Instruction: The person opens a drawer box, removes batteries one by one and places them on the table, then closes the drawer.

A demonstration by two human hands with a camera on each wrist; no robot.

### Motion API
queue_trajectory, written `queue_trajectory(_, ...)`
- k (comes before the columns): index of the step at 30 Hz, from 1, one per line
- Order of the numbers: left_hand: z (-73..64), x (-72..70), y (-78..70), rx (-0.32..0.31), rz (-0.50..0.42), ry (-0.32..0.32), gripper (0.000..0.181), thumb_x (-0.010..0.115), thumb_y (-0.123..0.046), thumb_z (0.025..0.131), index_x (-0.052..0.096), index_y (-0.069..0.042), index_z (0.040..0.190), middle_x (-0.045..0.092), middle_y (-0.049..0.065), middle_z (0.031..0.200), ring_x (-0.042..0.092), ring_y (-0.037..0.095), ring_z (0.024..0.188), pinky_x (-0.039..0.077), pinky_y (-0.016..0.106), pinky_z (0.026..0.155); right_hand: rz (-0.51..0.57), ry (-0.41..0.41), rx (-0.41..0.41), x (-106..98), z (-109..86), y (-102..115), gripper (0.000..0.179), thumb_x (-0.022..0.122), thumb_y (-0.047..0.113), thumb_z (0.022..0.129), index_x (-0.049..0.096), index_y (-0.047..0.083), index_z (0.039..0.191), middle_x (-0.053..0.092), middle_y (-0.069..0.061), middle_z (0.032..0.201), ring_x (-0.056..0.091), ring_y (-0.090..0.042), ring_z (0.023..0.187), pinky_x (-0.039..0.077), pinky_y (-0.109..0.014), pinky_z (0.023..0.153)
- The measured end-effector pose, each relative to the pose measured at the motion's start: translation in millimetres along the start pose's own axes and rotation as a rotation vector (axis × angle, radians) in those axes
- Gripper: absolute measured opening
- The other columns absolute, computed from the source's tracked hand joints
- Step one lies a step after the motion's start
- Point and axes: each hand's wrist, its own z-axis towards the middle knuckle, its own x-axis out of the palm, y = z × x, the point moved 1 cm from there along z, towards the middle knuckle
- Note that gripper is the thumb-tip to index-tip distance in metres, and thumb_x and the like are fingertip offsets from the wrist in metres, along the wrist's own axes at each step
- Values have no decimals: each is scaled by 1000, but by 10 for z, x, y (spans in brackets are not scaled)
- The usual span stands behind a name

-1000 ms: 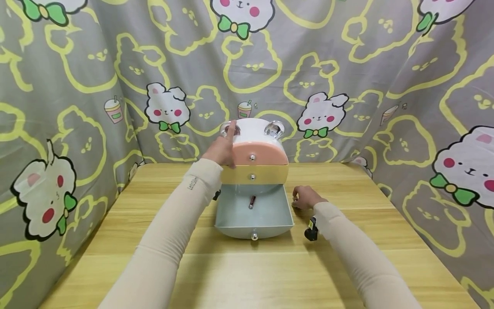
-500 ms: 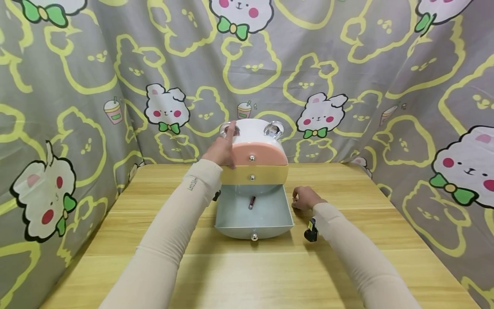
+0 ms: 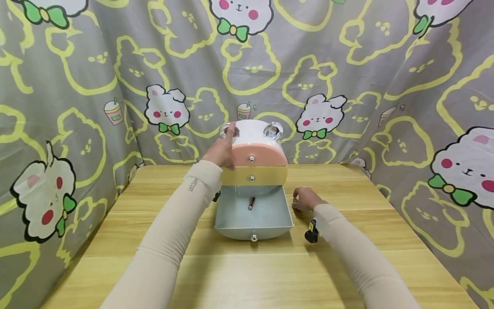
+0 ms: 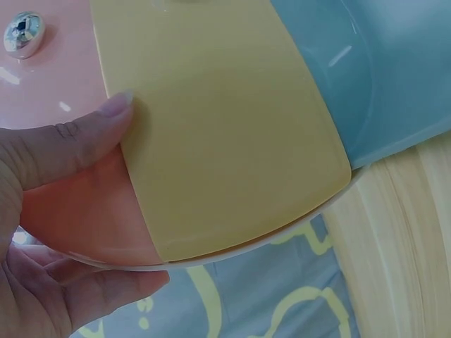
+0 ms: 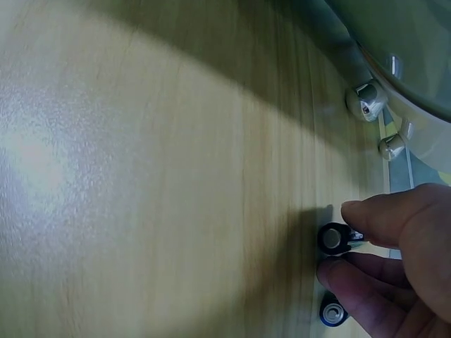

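Note:
A small drawer cabinet (image 3: 262, 131) with a white top and silvery ears stands on the table. My left hand (image 3: 220, 151) grips its left side, thumb on the peach and yellow drawer fronts and fingers behind the edge. The pale blue bottom drawer (image 3: 231, 214) is pulled out, and a small dark red battery (image 3: 251, 203) lies in it. To the right of the cabinet, my right hand (image 3: 308, 198) is low over the table. In the right wrist view its thumb and finger pinch a battery (image 5: 332, 239). A second battery (image 5: 332, 311) shows under the other fingers.
The peach drawer (image 3: 270, 153) and yellow drawer (image 3: 270, 177) are closed, each with a silver knob. Small silvery feet (image 5: 366, 100) support the cabinet on the wooden table (image 3: 247, 274). A patterned curtain (image 3: 262, 73) hangs behind and along both sides.

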Motion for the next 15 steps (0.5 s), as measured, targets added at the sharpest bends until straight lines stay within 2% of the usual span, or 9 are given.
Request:
queue_trajectory(7, 9, 27, 19, -12, 11, 16, 147, 89, 7, 57, -16, -34, 151, 53, 31, 115, 57, 40, 100, 49, 47, 90, 26, -10, -6, -21, -34, -21, 28, 68, 16, 86, 62, -3, 105, 64, -20, 100, 58, -27, 83, 50, -42, 77)
queue_trajectory(10, 14, 25, 26, -9, 9, 17, 147, 89, 6, 56, -16, -34, 151, 53, 32, 115, 57, 41, 100, 49, 47, 89, 61, -18, -7, -64, -68, -15, 30, 66, 17, 88, 61, -4, 109, 64, -21, 101, 57, -24, 77, 50, -40, 72)
queue_trajectory(15, 16, -2, 28, 3, 2, 8, 149, 89, 8, 54, -16, -35, 151, 52, 33, 115, 57, 41, 99, 49, 47, 89, 91, -25, -18, -175, -117, 28, 36, 66, 19, 90, 59, -6, 116, 65, -15, 91, 59, -19, 67, 50, -35, 61)
